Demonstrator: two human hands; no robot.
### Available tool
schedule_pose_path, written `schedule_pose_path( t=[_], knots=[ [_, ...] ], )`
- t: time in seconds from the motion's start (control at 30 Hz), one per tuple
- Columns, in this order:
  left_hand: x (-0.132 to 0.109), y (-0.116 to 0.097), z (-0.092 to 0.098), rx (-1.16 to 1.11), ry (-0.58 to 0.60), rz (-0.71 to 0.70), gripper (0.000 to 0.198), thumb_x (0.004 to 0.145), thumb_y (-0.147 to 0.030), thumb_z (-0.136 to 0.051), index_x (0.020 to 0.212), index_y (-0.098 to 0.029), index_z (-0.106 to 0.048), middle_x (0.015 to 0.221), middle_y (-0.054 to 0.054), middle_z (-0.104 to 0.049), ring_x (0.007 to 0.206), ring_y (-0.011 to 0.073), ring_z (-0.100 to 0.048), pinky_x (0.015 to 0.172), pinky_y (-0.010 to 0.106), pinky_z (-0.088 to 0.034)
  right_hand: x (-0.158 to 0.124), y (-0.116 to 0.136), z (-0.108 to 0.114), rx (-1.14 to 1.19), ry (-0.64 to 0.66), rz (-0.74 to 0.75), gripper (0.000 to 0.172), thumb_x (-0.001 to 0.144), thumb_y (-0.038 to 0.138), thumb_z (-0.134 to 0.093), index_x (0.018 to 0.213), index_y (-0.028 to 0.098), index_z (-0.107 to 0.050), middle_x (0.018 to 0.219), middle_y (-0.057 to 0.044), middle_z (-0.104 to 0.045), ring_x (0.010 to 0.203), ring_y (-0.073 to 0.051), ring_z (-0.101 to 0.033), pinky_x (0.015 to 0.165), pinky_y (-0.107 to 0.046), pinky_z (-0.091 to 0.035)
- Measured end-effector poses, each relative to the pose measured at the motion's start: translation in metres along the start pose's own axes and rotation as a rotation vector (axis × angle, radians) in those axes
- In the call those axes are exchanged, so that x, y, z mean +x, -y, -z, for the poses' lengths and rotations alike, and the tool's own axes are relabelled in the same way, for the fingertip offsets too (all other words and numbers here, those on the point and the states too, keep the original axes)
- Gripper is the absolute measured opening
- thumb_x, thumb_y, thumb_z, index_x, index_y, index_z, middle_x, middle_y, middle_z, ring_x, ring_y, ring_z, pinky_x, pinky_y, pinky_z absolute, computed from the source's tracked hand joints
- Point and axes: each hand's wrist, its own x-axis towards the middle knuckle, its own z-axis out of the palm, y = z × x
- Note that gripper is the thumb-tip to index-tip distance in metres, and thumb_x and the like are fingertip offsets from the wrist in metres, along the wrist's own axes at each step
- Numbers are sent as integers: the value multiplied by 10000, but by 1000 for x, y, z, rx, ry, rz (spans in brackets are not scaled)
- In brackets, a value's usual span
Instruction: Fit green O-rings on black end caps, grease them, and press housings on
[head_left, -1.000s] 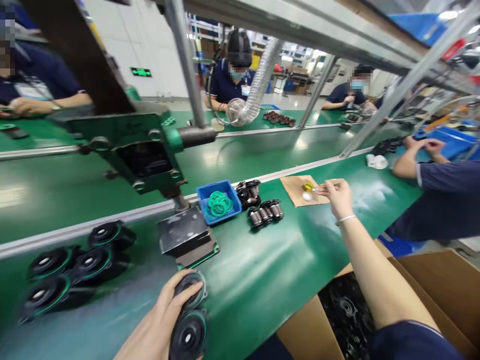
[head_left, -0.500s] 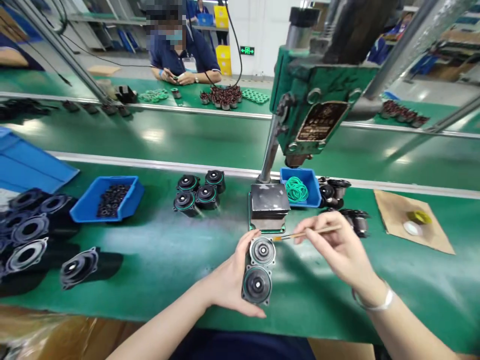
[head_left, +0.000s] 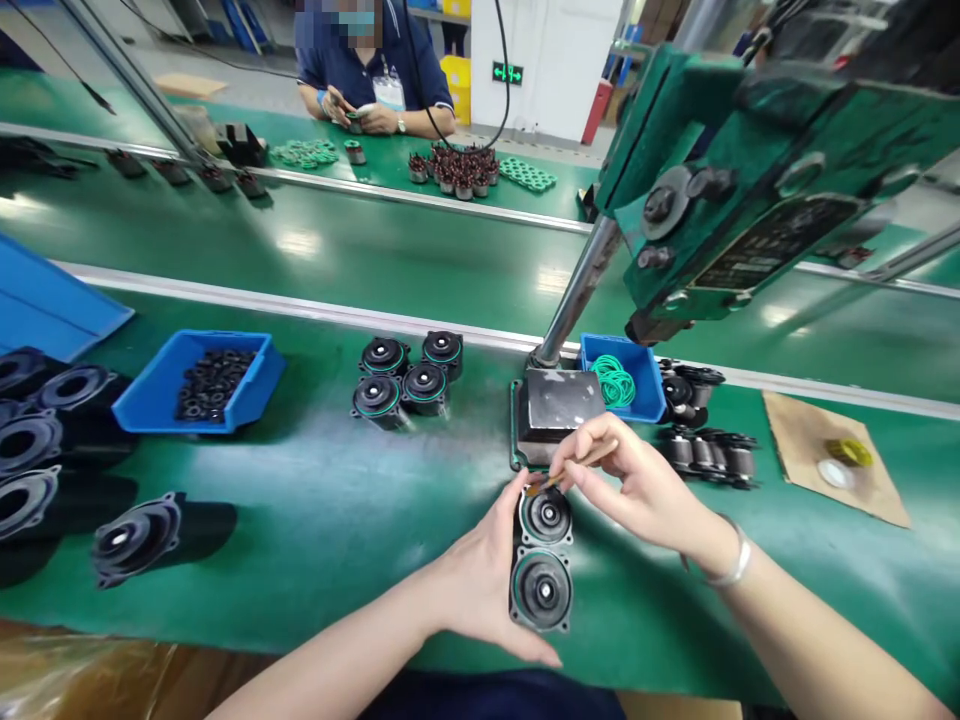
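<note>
My left hand [head_left: 484,580] clasps two black motor housings, standing one behind the other, between its thumb and fingers. A green ring shows round the face of the nearer motor housing [head_left: 541,588]. On the rim of the farther motor housing [head_left: 547,514] rests the tip of a small paintbrush [head_left: 592,455]. Its thin wooden handle is pinched in my right hand [head_left: 637,490], which partly hides it. Right behind my hands is the dark metal block [head_left: 566,400] on the press base.
A green press [head_left: 750,190] overhangs the bench on a steel post. Blue bins hold green rings [head_left: 615,380] and small black parts [head_left: 214,385]. More housings [head_left: 409,380] stand left of the press. Cardboard [head_left: 832,460] carries a yellow pot. A person [head_left: 375,80] works opposite.
My right hand has moved left, bringing the brush over the farther housing's rim. My left hand still holds both housings. The camera view has shifted and tilted.
</note>
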Motion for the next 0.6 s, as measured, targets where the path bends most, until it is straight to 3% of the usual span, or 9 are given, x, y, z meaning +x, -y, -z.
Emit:
schedule_pose_path(
  t=[0.3,0.6],
  knots=[
    [-3,2,-1,33,10,45,1645,458,-518,-935,1468,-254,336,1601,291,-46,1467,514,-190,1139,680,-310,12,12,4,-270,92,106,71,954,205,-514,1001,202,-460,936,-13,-604,820,-84,-633,745,-212,-524],
    [2,-6,2,2,-16,3,1569,492,-436,-931,1489,-274,269,1578,243,-145,1448,471,-285,1137,638,-346,-18,14,5,-458,-42,78,58,974,174,-469,1015,206,-443,811,15,-616,653,-71,-609,596,-182,-471]
  ],
)
